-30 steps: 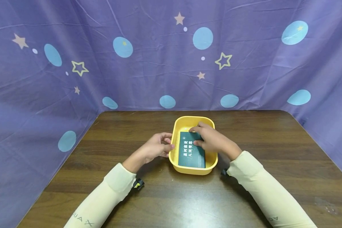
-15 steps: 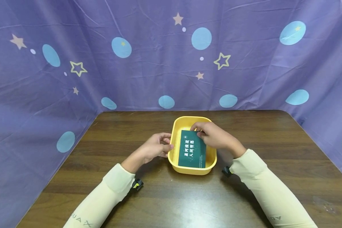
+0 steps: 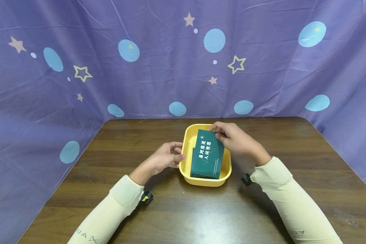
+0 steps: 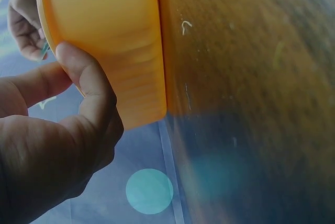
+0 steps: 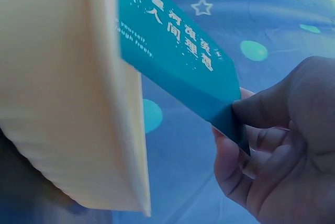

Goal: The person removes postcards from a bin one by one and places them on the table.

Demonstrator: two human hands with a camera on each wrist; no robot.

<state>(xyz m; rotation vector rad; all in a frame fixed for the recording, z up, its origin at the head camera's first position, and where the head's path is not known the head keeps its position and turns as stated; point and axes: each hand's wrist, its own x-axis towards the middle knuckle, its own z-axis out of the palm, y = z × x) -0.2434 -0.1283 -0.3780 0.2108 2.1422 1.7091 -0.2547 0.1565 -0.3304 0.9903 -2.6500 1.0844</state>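
In the head view a yellow plastic tub (image 3: 205,183) stands on the table. My left hand (image 3: 166,156) holds its left rim, thumb and finger pinching the edge in the left wrist view. My right hand (image 3: 236,139) pinches the far right corner of a thin dark green booklet (image 3: 208,154) with white Chinese characters on its face. That booklet is tilted, its far end raised and its near end low inside the tub. Bending shows at the pinched corner (image 5: 235,116) in the right wrist view. Beneath it, another green piece (image 3: 194,153) peeks out along the left, mostly hidden.
The brown wooden table (image 3: 134,142) extends around the tub. A purple curtain (image 3: 158,81) with stars and blue dots hangs behind and at both sides. Something small and transparent (image 3: 346,217) lies near the table's right side.
My right hand has risen away from me and to the right, lifting the booklet's far end and uncovering the green piece below. The left hand stays at the tub's rim.
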